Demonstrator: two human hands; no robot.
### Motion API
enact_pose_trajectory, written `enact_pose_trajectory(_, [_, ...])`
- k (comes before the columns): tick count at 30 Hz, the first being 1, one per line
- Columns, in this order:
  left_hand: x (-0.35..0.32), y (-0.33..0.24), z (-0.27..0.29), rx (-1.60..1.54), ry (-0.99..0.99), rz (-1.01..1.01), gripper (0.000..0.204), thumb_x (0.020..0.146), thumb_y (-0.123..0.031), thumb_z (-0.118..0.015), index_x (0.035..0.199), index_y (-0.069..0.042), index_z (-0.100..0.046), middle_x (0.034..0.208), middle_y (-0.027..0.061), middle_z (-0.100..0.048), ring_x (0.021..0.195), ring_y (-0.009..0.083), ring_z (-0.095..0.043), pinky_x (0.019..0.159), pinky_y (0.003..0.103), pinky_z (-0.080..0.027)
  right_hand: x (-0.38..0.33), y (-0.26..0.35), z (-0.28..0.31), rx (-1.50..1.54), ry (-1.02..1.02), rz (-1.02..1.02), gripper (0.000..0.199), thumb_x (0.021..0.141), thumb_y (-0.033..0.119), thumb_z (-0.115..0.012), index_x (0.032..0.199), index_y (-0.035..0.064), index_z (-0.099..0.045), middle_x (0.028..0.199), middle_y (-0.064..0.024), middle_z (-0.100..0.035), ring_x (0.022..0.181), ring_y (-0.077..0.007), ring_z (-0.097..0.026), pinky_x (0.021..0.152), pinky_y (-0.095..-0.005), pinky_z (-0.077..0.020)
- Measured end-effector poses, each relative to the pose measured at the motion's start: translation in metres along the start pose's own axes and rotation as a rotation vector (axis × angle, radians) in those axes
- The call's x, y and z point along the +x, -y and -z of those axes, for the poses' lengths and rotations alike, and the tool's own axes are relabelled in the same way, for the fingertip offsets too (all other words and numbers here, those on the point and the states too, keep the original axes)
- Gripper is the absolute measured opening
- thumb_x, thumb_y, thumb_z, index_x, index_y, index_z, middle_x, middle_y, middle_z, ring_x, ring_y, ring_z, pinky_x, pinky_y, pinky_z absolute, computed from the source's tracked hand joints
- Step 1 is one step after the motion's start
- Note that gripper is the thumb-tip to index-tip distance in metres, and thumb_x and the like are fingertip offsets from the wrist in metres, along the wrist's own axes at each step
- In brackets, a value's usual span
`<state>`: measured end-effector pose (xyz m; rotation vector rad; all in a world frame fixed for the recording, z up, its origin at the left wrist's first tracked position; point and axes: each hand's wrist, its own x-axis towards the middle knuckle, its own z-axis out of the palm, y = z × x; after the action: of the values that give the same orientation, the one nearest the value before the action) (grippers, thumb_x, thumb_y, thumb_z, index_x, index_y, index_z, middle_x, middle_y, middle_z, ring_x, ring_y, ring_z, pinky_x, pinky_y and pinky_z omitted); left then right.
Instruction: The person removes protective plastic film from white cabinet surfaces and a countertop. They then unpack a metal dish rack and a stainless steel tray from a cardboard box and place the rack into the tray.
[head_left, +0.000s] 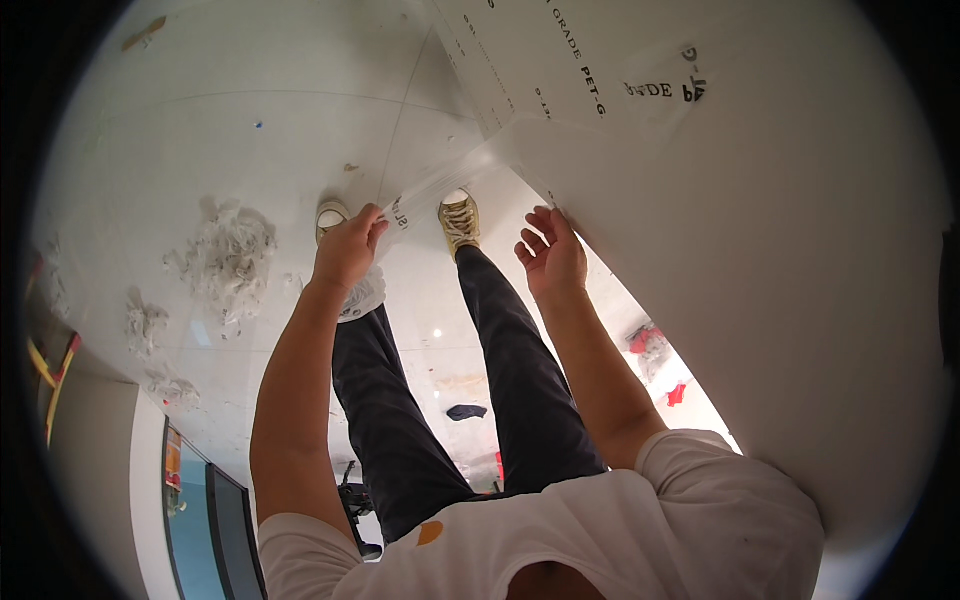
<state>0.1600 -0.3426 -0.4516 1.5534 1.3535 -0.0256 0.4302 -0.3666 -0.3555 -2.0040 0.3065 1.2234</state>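
Observation:
My left hand (350,248) is closed on the edge of a clear plastic film (455,165) with printed lettering. The film stretches up and right from that fist toward a large pale sheet (760,260). Some crumpled film hangs below the left wrist. At the sheet's near left edge is my right hand (556,258), its fingers loosely curled and apart. Its thumb side lies against or very close to that edge; contact is hard to make out. The peeled film partly covers the sheet's printed far end.
A heap of crumpled clear film (232,262) lies on the pale tiled floor at left, with smaller scraps nearby. My shoes (460,220) stand beneath the film. A dark scrap (466,412) and red bits (677,395) lie on the floor. A blue doorway (195,520) is at lower left.

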Motion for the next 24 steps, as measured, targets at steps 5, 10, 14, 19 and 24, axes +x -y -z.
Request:
enact_pose_trajectory(5, [-0.001, -0.003, 0.002, 0.002, 0.011, 0.012, 0.014, 0.093, -0.025, -0.055, 0.098, -0.012, -0.051, 0.082, 0.0108, -0.068, 0.078, 0.0341, -0.065, 0.063, 0.044, -0.049, 0.021, -0.040, 0.013, -0.690, -0.020, 0.438, 0.012, 0.085, 0.014, -0.055, 0.076, 0.0050, -0.056, 0.078, -0.0104, -0.063, 0.062, -0.0263, -0.063, 0.056, -0.0346, -0.0516])
enact_pose_trajectory(10, [-0.004, -0.003, -0.002, -0.033, 0.009, 0.018, 0.015, 0.093, -0.024, -0.056, 0.099, -0.011, -0.052, 0.083, 0.0113, -0.068, 0.078, 0.0345, -0.065, 0.063, 0.044, -0.049, 0.023, -0.038, -0.012, -1.626, 0.095, 0.705, 0.018, 0.086, 0.020, -0.053, 0.079, 0.0048, -0.060, 0.087, -0.0170, -0.063, 0.074, -0.0357, -0.064, 0.067, -0.0430, -0.0529])
enact_pose_trajectory(14, [-0.005, -0.002, -0.016, -0.091, -0.017, -0.022, 0.016, 0.092, -0.024, -0.057, 0.100, -0.011, -0.052, 0.082, 0.0117, -0.068, 0.077, 0.0349, -0.065, 0.063, 0.044, -0.049, 0.044, -0.069, -0.052, -1.713, 0.275, 0.577, 0.024, 0.086, 0.020, -0.052, 0.086, 0.0003, -0.064, 0.091, -0.0185, -0.064, 0.082, -0.0332, -0.066, 0.070, -0.0422, -0.0542])
enact_pose_trajectory(19, [-0.008, -0.003, -0.015, -0.096, -0.010, -0.003, 0.015, 0.092, -0.023, -0.058, 0.100, -0.012, -0.052, 0.082, 0.0119, -0.068, 0.077, 0.0347, -0.064, 0.063, 0.043, -0.050, 0.043, -0.100, -0.079, -1.781, 0.508, 0.560, 0.024, 0.083, 0.016, -0.052, 0.089, -0.0022, -0.065, 0.090, -0.0207, -0.064, 0.086, -0.0332, -0.066, 0.073, -0.0409, -0.0546])
enact_pose_trajectory(24, [-0.009, 0.002, -0.006, -0.067, -0.066, -0.047, 0.013, 0.091, -0.021, -0.057, 0.099, -0.012, -0.053, 0.082, 0.0118, -0.067, 0.078, 0.0343, -0.065, 0.064, 0.043, -0.050, 0.051, -0.130, -0.103, -1.620, 0.488, 0.535, 0.021, 0.077, 0.018, -0.057, 0.077, 0.0006, -0.069, 0.082, -0.0204, -0.067, 0.081, -0.0354, -0.067, 0.072, -0.0413, -0.0539])
